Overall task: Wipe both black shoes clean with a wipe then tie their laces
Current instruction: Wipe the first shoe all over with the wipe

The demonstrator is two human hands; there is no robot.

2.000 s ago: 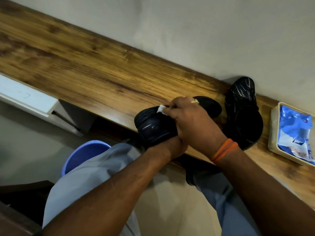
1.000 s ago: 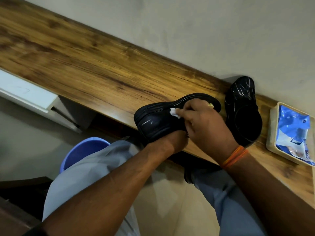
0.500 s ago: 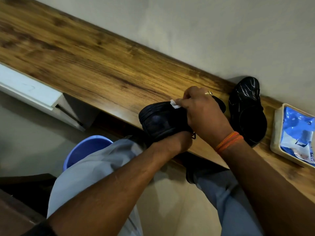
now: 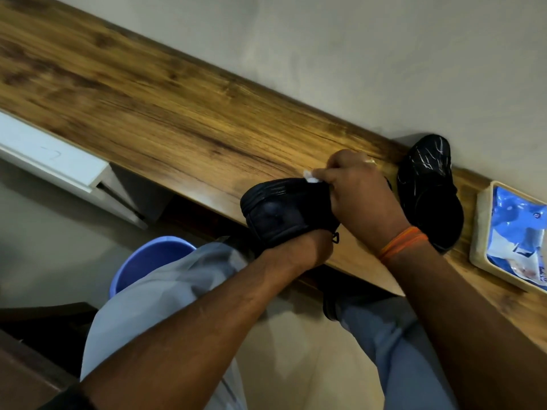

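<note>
Left hand (image 4: 318, 247) grips shoe (image 4: 284, 211) from below, tilting sole side up at table (image 4: 165, 113) edge for access. Right hand (image 4: 364, 196) fingers pinch wipe (image 4: 310, 176) against it. Second shoe (image 4: 426, 190) at 3 o'clock, awaiting turn.

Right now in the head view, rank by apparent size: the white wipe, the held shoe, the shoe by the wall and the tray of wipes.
1. Held shoe and shoe by the wall: they look alike, and the held one is partly hidden by the right hand, so no ranking.
2. Tray, cut off by the frame edge.
3. Wipe.
</note>
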